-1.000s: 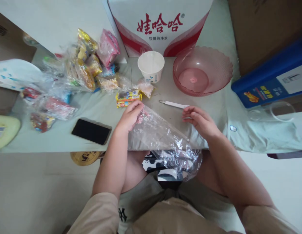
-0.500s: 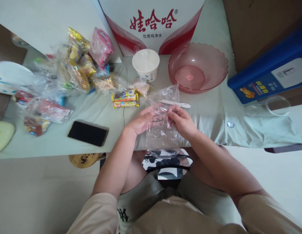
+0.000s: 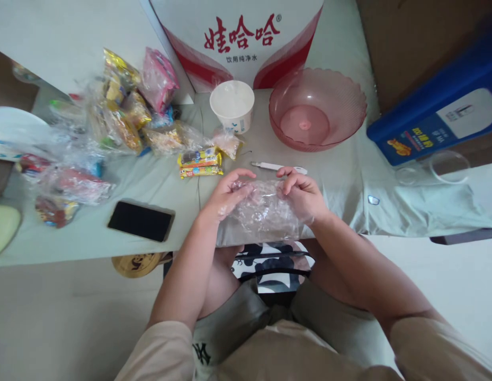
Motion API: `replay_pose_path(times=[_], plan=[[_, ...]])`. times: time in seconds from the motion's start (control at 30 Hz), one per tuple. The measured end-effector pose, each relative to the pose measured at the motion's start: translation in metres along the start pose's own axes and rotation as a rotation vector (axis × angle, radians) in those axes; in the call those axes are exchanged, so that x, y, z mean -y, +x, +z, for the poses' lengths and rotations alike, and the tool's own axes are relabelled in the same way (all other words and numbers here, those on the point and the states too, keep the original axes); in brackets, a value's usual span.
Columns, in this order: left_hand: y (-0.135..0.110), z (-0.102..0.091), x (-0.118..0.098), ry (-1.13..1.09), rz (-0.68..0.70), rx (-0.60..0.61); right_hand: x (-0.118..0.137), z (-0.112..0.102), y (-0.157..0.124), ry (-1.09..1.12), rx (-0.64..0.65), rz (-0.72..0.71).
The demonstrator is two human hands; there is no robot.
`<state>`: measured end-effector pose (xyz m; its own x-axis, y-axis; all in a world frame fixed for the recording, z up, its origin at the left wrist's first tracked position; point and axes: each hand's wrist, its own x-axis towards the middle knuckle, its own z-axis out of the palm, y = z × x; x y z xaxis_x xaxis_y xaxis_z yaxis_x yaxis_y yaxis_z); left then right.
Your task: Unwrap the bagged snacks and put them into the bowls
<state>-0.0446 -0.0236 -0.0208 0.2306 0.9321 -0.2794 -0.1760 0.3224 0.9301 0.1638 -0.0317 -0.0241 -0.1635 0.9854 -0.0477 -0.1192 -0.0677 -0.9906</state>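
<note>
A crumpled clear plastic bag (image 3: 265, 211) stretches between my two hands at the table's front edge. My left hand (image 3: 232, 194) grips its left side, thumb pressed on the film. On the other side, my right hand (image 3: 303, 194) pinches the upper right of the bag with curled fingers. Just beyond the bag lies a slim white utility knife (image 3: 279, 168), its right end close to my right fingers. Yellow-wrapped snack bars (image 3: 200, 161) rest to the left of the knife, beside a small clear packet (image 3: 227, 144).
Behind stand a white paper cup (image 3: 232, 103) and a pink translucent bowl (image 3: 317, 114). Several bagged snacks (image 3: 122, 111) crowd the left, with a black phone (image 3: 141, 220) nearer the edge. At right are a blue box (image 3: 432, 116) and a clear plastic cup (image 3: 450, 168) on its side.
The bag has been drawn down toward the table edge and bunched up, uncovering the knife. My hands have moved slightly apart, and the view has shifted a little.
</note>
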Motion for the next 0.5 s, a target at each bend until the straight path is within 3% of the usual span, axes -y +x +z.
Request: replay_pose_path(times=[0.23, 0.4, 0.5], plan=[[0.005, -0.003, 0.0, -0.002, 0.178, -0.101, 0.0, -0.002, 0.002, 0.019, 0.057, 0.189], [0.007, -0.006, -0.003, -0.011, 0.112, -0.089, -0.006, -0.004, 0.01, 0.077, -0.05, 0.219], [0.007, -0.008, -0.006, -0.065, 0.07, -0.077, -0.003, -0.003, 0.008, 0.124, 0.021, 0.275]])
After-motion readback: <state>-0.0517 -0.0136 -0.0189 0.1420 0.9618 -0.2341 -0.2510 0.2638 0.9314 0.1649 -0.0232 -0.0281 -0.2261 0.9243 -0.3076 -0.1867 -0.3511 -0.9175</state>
